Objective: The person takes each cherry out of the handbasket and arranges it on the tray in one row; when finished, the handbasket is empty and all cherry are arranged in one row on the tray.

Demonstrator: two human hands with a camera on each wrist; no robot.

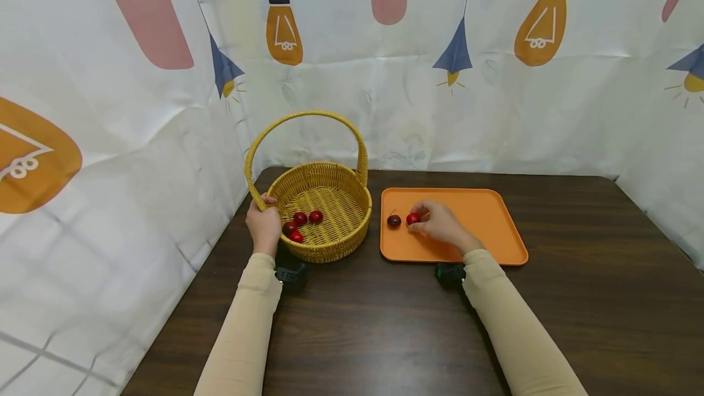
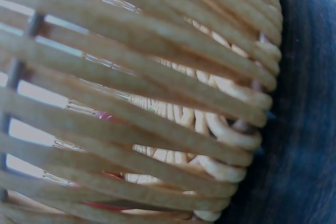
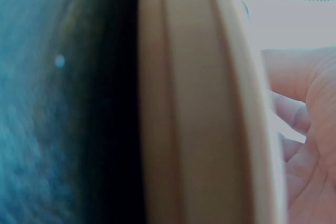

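Observation:
My left hand (image 1: 264, 226) grips the yellow woven basket (image 1: 330, 253) at its left rim, by the foot of the tall handle. Several dark red cherries (image 1: 316, 217) lie inside, toward the left. The basket's woven wall (image 2: 131, 66) fills the left wrist view, where my left hand does not show. Over the orange tray (image 1: 478, 212), my right hand (image 1: 442, 223) pinches a bright red cherry (image 1: 412, 219) between thumb and fingers. Just left of it on the tray sits a darker cherry (image 1: 393, 221) with a stem. The tray's edge (image 3: 205, 103) partly hides my right hand (image 3: 315, 108) in the right wrist view.
Basket and tray stand side by side on a dark brown wooden table (image 1: 374, 335), with a narrow gap between them. A white curtain (image 1: 352, 90) printed with lamps hangs behind the table and along its left side. The basket handle (image 1: 308, 113) arches high above the rim.

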